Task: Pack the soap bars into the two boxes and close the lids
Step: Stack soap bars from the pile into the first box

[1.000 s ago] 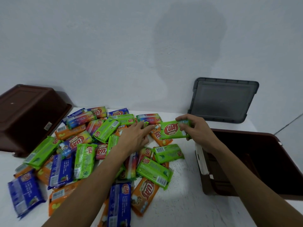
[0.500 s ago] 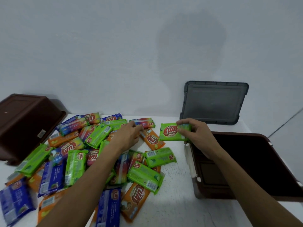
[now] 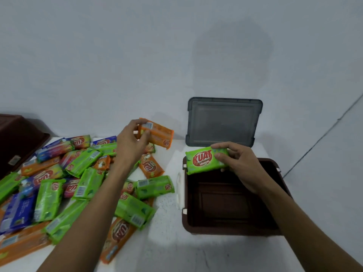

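My right hand (image 3: 238, 164) grips a green soap bar (image 3: 202, 160) over the far left corner of the open brown box (image 3: 229, 231), whose inside holds nothing. My left hand (image 3: 130, 143) holds an orange soap bar (image 3: 160, 133) lifted above the pile. Several wrapped soap bars (image 3: 82, 183) in green, orange, blue and red lie heaped on the white table (image 3: 169, 250) to the left of the box. A second brown box (image 3: 18, 142) sits upside down at the far left, partly cut off.
A grey lid (image 3: 223, 120) leans upright against the wall behind the open box. The box has white latches (image 3: 180, 190) on its left side. A grey wall rises close behind the table.
My left hand has picked an orange bar out of the pile and raised it. My right hand has carried the green bar rightward over the open box.
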Available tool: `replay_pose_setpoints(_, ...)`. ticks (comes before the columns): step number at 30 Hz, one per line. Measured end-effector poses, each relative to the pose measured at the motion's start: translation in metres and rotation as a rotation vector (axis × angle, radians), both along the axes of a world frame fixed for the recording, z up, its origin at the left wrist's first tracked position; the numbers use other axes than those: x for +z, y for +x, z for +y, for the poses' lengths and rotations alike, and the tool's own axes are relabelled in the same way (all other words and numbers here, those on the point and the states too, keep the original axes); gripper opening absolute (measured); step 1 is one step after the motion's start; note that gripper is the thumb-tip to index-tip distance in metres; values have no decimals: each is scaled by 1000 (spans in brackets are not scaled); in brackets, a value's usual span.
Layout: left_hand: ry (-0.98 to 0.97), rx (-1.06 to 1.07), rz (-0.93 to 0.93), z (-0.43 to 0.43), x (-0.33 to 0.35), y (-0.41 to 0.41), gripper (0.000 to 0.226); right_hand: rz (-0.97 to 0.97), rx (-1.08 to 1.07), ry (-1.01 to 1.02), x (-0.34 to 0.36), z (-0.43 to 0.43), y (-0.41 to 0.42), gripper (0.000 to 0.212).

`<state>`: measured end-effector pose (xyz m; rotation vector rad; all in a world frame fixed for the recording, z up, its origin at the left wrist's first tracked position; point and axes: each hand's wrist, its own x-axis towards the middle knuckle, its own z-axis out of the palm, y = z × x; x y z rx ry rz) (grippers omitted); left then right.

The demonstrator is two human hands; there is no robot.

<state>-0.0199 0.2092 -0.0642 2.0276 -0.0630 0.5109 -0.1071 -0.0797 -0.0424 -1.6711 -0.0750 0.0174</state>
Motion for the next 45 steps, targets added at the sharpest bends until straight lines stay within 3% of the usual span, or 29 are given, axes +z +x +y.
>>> replay_pose_setpoints(3,-518,-79,205,-24,0,-7,25,31,-16,6,-6,-22,-8,18)
replay_pose_setpoints(5,-744,-124,293,-38,-3,-12,25,58,-22,21,-11,-34,-12,20)
replay_pose_setpoints(11,-1089,-262,441,-73,-20,-28,34,185,57,15,-35,-53,-17,33)
replay_pose_setpoints(16,-1129,-291,521,-87,-28,-37,30,305,140,-77,-56,-44,-12,40)
replay_pose_setpoints(22,-1123,-304,524,-88,-28,-40,29,406,178,-168,-80,-26,3,32)
replay_pose_setpoints(29,-1123,-303,530,-87,-31,-39,30,282,177,-807,-98,-20,6,33)
replay_pose_setpoints(37,-1049,-325,525,-86,-27,-37,32,239,216,-948,-82,-29,6,40)
replay_pose_setpoints(39,-1021,-333,511,-86,-26,-38,32,194,120,-883,-68,-34,8,31)
replay_pose_setpoints(42,-992,-350,499,-87,-23,-39,31,101,-23,-541,-44,-37,9,19)
replay_pose_setpoints(45,-897,-367,452,-92,-16,-42,32,-95,-143,-354,-26,-31,7,19)
